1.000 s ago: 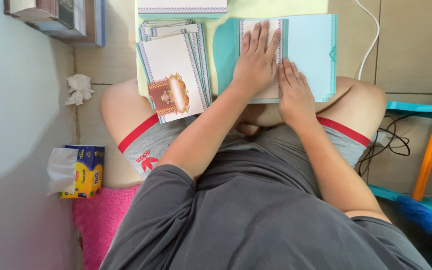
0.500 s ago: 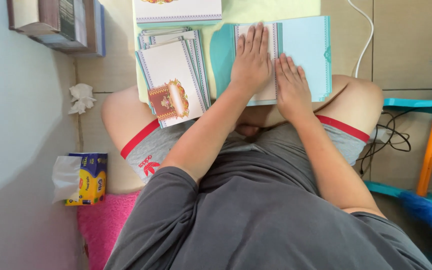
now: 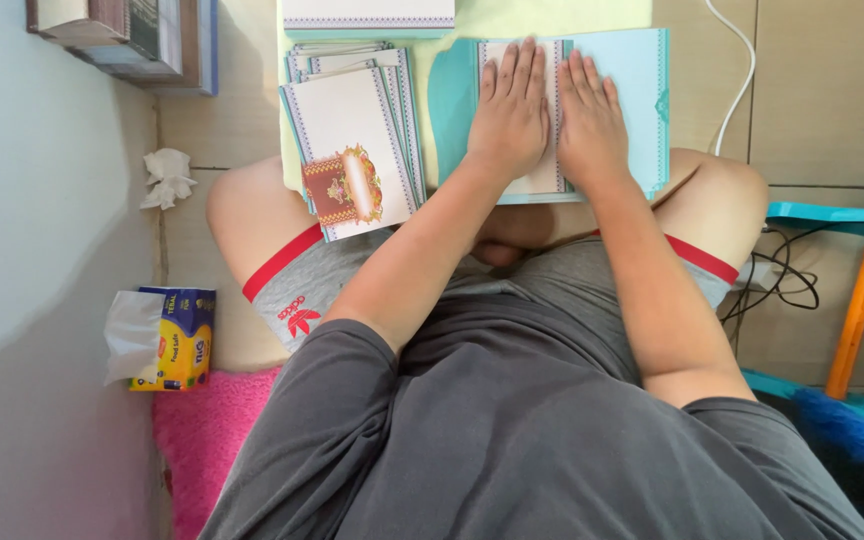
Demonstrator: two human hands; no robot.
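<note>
I sit cross-legged on the floor. My left hand [image 3: 512,112] and my right hand [image 3: 589,122] lie flat, side by side, fingers pointing away, pressing on a white card with a patterned border [image 3: 552,60] that rests inside an open teal folder [image 3: 642,90] on my legs. To the left lies a fanned stack of similar white cards [image 3: 352,140]; the top one bears a red and gold ornament. Neither hand grips anything.
Another card stack [image 3: 367,15] lies at the top edge. A blue and yellow tissue pack [image 3: 167,335] and a crumpled tissue [image 3: 167,178] sit by the left wall, books [image 3: 127,35] at top left. White cable [image 3: 737,70], black cables [image 3: 787,285] and teal-orange furniture [image 3: 852,290] at right.
My right hand has slid forward and now lies level with my left on the card. The view has shifted slightly downward.
</note>
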